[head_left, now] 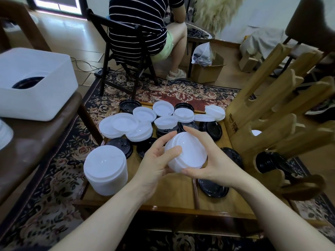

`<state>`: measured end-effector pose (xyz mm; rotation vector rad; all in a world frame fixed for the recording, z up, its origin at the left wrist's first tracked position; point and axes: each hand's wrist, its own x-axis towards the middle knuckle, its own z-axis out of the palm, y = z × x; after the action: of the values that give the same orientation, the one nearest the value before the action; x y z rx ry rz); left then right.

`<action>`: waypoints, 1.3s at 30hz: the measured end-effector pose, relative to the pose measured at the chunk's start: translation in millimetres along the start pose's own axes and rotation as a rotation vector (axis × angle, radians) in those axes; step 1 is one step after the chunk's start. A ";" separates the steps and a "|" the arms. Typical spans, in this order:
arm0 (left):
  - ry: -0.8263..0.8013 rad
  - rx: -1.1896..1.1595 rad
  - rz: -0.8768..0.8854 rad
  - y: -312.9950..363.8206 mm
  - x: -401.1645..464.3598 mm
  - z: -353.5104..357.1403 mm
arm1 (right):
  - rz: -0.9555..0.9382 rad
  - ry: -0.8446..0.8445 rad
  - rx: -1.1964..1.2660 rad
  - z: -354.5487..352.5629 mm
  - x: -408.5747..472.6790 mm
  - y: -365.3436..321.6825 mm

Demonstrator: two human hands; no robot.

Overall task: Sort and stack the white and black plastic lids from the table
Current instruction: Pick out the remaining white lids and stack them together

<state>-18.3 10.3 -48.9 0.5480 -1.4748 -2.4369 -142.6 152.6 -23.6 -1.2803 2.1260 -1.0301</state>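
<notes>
You held a small stack of white lids [186,153] between both hands: your left hand [159,160] cupped its near-left side, thumb curled over the rim and fingers wrapped behind, while your right hand [208,160] pinched the opposite side, fingers arched over the far edge and thumb under the near one. That two-sided grip looked meant to square the lids up so they nest evenly.

The stack hung above the middle of the low wooden table [163,194], touching nothing below. It was tilted, its flat round face turned up and toward you, so its short stacking axis leaned back at your chest, not upright; being round, it had no long axis across the face.

Just to the left stood the tall stack of white lids [106,169], upright on the table, likely where this handful belonged. Beyond your hands lay the loose white lids [137,120], overlapping in a heap, with black lids [211,130] scattered among and beside them, unsorted. One black lid [213,187] sat flat under your right wrist. A wooden rack [268,109] rose at the right edge, and a white bin [36,84] rested on the seat to the left.
</notes>
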 end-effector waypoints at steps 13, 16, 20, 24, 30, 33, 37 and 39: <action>0.179 -0.065 -0.044 -12.4 13.7 -19.3 | 0.072 0.197 -0.227 -20.7 95.4 50.5; 0.190 -0.073 -0.036 -10.6 15.8 -22.1 | -0.030 0.112 -0.476 -6.8 130.5 65.1; 0.177 -0.098 -0.033 -6.8 19.7 -24.3 | -0.038 0.087 -0.676 14.3 154.7 70.5; 0.167 -0.122 -0.069 -5.9 17.6 -21.7 | -0.020 0.174 -0.639 17.3 150.6 70.1; 0.202 -0.162 -0.056 0.1 12.8 -17.0 | 0.141 0.520 0.062 -0.5 98.2 25.7; 0.215 -0.177 -0.031 -1.1 12.6 -13.4 | 0.345 0.573 0.630 -10.9 62.4 5.4; 0.237 -0.168 0.002 -2.2 9.0 -8.3 | 0.399 0.441 1.243 -16.4 21.7 -16.5; 0.240 -0.178 0.003 -1.9 8.2 -6.2 | 0.386 0.360 1.290 -9.4 8.0 -22.8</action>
<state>-23.0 3.1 -54.7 0.7674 -1.1512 -2.3708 -140.3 142.4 0.0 -0.0593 1.2450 -1.9880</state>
